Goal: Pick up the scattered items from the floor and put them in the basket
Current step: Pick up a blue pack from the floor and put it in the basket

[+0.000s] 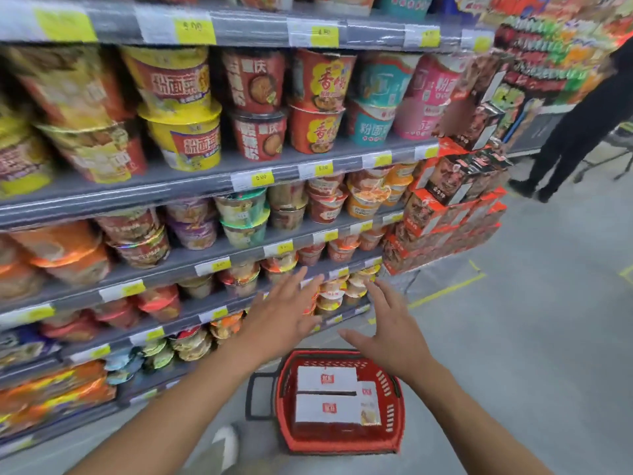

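A red plastic basket [390,399] with a dark handle [255,395] stands on the grey floor below my hands. Inside lie two white packets with red logos [327,378] and a smaller packet [370,402] at their right. My left hand [284,313] is stretched forward above the basket's far left, fingers straight and spread, holding nothing. My right hand [390,330] hovers above the basket's far right rim, fingers also spread and empty. No loose item shows on the floor around the basket.
Shelves [205,186] packed with instant noodle bowls fill the left side. A stack of orange boxes [445,221] stands at the shelf end. A person in dark clothes [575,132] stands at the far right. My shoe [226,443] is beside the basket. Yellow tape [445,293] marks the floor.
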